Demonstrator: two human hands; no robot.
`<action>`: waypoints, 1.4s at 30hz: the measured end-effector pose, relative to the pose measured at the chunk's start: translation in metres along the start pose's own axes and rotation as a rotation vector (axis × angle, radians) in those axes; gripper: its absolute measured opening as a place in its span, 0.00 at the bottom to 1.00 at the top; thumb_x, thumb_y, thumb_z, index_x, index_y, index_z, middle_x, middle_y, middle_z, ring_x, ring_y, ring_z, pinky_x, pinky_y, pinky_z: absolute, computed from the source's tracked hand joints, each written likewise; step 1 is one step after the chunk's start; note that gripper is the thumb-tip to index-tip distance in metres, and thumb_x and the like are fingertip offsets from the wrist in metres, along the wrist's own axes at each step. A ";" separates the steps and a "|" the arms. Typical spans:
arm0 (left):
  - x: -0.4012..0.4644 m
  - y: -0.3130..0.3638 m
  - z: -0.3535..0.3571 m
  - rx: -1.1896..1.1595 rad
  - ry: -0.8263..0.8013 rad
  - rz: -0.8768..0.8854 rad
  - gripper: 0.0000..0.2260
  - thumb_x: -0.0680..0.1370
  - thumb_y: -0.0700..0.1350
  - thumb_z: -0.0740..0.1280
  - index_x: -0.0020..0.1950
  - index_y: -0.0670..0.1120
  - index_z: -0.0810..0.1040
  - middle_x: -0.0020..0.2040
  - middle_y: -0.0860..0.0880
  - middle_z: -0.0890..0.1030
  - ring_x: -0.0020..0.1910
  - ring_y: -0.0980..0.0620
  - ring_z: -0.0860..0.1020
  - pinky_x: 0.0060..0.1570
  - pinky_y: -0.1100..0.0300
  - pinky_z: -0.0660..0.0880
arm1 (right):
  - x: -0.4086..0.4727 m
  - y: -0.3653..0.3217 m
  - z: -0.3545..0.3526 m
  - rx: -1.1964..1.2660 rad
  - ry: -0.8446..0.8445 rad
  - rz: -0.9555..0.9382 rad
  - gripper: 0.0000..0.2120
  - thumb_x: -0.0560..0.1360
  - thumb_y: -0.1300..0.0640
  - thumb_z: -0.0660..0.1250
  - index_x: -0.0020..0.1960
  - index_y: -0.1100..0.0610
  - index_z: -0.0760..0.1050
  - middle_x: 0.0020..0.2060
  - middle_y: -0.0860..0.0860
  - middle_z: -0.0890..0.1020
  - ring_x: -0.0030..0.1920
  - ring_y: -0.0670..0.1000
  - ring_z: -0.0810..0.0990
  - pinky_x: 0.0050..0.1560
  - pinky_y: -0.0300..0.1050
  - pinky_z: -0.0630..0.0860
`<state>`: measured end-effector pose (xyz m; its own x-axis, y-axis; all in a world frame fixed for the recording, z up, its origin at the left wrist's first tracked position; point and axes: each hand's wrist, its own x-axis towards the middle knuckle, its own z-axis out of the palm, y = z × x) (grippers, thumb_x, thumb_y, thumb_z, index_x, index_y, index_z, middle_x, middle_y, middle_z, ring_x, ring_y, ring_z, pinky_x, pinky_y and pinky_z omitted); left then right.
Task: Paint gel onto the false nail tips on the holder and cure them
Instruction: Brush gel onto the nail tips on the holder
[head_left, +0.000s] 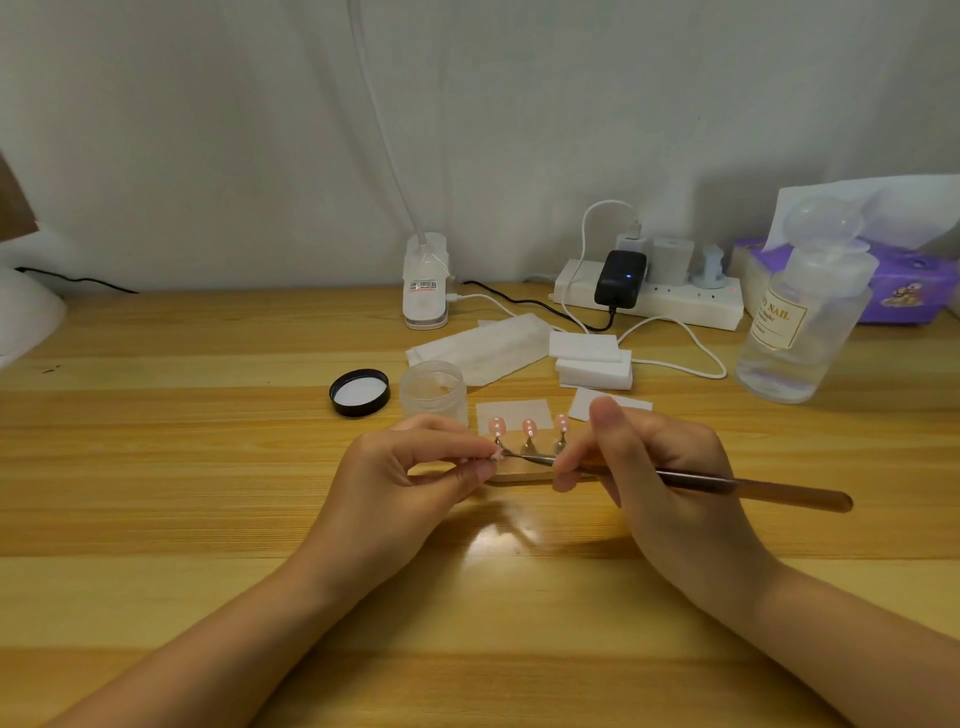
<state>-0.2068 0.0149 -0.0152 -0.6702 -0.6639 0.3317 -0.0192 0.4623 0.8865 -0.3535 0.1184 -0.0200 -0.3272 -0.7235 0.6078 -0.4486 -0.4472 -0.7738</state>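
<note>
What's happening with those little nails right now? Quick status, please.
Left hand pinches one nail tip; right hand holds the brush on it. Three tips stand on the holder. Nothing in the way.

"NAIL" in gold capitals on the framed label of the clear pump bottle (800, 317), smaller lines beneath too small to read, red-and-white sticker on the white lamp clip (426, 286) with print too blurred to read
</note>
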 end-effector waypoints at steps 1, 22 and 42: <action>0.000 0.000 0.000 0.002 0.000 0.002 0.07 0.64 0.46 0.69 0.40 0.55 0.83 0.43 0.56 0.82 0.43 0.61 0.79 0.41 0.69 0.76 | 0.000 0.001 0.000 0.014 0.025 0.033 0.19 0.78 0.54 0.58 0.33 0.60 0.78 0.25 0.47 0.78 0.27 0.36 0.75 0.32 0.23 0.67; 0.000 -0.004 -0.001 -0.017 0.030 0.048 0.09 0.64 0.50 0.70 0.42 0.58 0.84 0.43 0.56 0.81 0.42 0.57 0.79 0.38 0.63 0.79 | 0.003 -0.006 -0.003 0.070 0.125 0.155 0.19 0.76 0.53 0.54 0.33 0.59 0.77 0.27 0.52 0.80 0.27 0.39 0.75 0.32 0.25 0.68; 0.038 0.040 0.028 0.226 -0.120 0.231 0.05 0.71 0.44 0.70 0.44 0.54 0.78 0.41 0.58 0.80 0.44 0.61 0.78 0.50 0.66 0.74 | 0.023 0.005 -0.032 0.150 0.494 0.403 0.14 0.78 0.50 0.58 0.38 0.52 0.76 0.30 0.47 0.81 0.25 0.41 0.70 0.25 0.30 0.69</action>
<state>-0.2538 0.0241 0.0240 -0.7583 -0.4586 0.4632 -0.0116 0.7200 0.6939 -0.3902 0.1162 -0.0045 -0.8051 -0.5390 0.2474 -0.1013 -0.2861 -0.9528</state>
